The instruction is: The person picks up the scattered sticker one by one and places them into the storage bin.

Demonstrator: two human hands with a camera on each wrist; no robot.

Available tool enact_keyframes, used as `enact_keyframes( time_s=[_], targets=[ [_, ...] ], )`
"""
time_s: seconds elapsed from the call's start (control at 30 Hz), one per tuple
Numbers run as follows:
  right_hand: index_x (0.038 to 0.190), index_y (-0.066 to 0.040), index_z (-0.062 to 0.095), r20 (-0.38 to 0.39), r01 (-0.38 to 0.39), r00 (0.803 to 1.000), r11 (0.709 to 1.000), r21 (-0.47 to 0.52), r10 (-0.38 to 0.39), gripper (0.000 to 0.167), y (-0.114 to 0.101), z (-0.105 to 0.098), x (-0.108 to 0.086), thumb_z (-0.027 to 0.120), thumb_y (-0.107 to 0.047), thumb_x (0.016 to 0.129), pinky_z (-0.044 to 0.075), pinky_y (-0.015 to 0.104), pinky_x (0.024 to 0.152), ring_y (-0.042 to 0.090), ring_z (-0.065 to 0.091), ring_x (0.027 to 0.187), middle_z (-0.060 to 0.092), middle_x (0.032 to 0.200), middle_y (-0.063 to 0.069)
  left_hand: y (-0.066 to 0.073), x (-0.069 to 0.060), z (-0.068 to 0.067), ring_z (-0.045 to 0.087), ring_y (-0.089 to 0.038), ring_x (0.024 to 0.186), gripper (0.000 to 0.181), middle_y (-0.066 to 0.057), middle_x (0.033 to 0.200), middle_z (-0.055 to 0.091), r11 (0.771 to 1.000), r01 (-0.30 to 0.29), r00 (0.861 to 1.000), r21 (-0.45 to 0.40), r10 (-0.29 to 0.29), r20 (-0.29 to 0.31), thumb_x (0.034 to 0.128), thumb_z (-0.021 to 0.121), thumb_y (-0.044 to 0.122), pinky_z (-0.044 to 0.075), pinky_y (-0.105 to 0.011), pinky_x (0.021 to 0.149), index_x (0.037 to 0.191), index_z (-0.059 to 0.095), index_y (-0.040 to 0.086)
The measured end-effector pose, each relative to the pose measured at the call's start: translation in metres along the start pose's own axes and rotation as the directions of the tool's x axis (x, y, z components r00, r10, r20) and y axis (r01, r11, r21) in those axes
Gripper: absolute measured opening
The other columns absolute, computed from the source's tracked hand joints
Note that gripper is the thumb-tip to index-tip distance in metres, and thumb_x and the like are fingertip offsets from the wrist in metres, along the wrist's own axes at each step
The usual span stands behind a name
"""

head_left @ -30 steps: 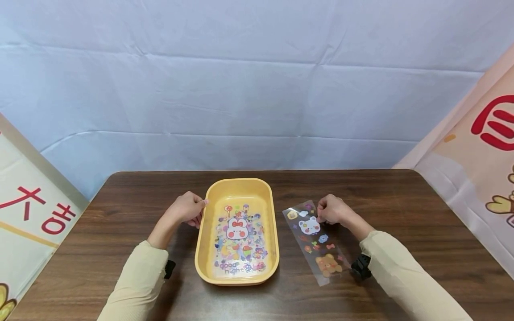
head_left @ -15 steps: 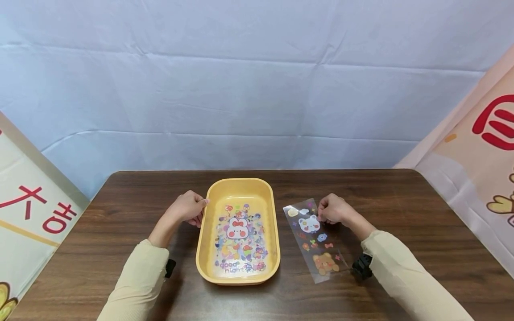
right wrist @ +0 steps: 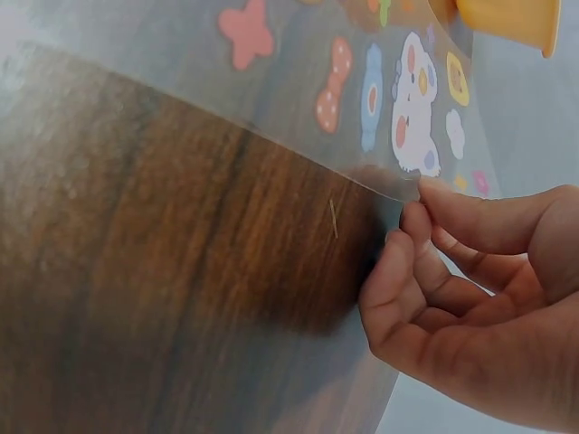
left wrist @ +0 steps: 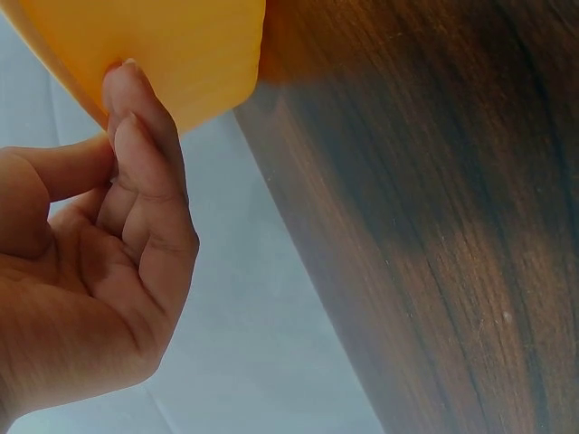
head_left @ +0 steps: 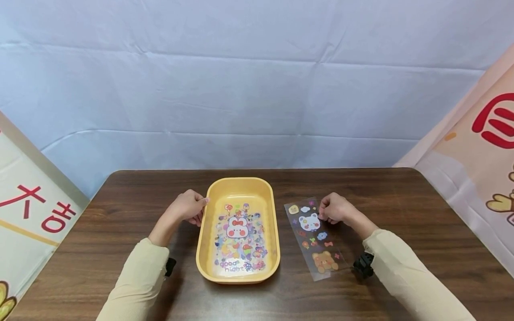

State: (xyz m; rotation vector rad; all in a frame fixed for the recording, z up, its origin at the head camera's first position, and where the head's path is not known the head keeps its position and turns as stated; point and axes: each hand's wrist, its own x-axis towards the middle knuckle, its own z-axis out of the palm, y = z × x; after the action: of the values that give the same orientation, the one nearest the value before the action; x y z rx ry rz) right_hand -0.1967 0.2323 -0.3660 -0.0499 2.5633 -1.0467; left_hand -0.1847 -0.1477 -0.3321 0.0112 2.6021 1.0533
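A yellow rectangular tray (head_left: 239, 278) with rounded corners stands on the table; several clear sticker sheets (head_left: 238, 245) lie inside, a white bunny uppermost. My left hand (head_left: 187, 207) pinches the tray's left rim, thumb on the rim and fingers against the outer wall, as the left wrist view shows. To the tray's right is a transparent sticker sheet (head_left: 315, 240) printed with a white bear, a brown bear and small flowers. My right hand (head_left: 334, 208) pinches that sheet's right edge between thumb and forefinger; in the right wrist view the edge (right wrist: 262, 136) looks slightly above the wood.
The dark wood-grain table (head_left: 132, 200) has rounded far corners. Behind it hangs a pale creased cloth (head_left: 257, 89). Printed banners with red characters stand at the left (head_left: 36, 214) and right (head_left: 478, 147). Black wrist straps (head_left: 363, 265) show on both forearms.
The sticker sheet in my right hand has shifted slightly, its near end swinging a little left and away from me. The left hand and tray have stayed nearly still.
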Motion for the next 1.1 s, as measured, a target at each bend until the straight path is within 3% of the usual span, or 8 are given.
enact_keyframes(
  time_s=[0.77,1.1],
  targets=[
    [0.069,0.003,0.055,0.049,0.038,0.998,0.998,0.049,-0.041,0.011,0.0,-0.011,-0.004,0.053,0.012,0.075,0.046,0.028,0.049,0.015,0.049,0.053,0.052,0.06,0.006,-0.001,0.002,0.001,0.059,-0.016,0.046,0.037,-0.01,0.056,0.06,1.0,-0.009,1.0,0.004,0.009,-0.002,0.0972,0.045,0.019,0.053,-0.033,0.053,0.075,0.065,-0.002],
    [0.072,0.003,0.057,0.05,0.011,0.999,0.998,0.058,-0.014,0.01,-0.003,-0.022,-0.005,0.053,0.012,0.074,0.048,0.029,0.051,0.017,0.052,0.057,0.056,0.064,0.007,-0.003,0.002,0.002,0.06,-0.016,0.046,0.035,-0.008,0.056,0.059,1.0,-0.018,1.0,0.003,0.018,-0.001,0.0971,0.045,0.018,0.053,-0.031,0.05,0.077,0.065,-0.003]
  ],
)
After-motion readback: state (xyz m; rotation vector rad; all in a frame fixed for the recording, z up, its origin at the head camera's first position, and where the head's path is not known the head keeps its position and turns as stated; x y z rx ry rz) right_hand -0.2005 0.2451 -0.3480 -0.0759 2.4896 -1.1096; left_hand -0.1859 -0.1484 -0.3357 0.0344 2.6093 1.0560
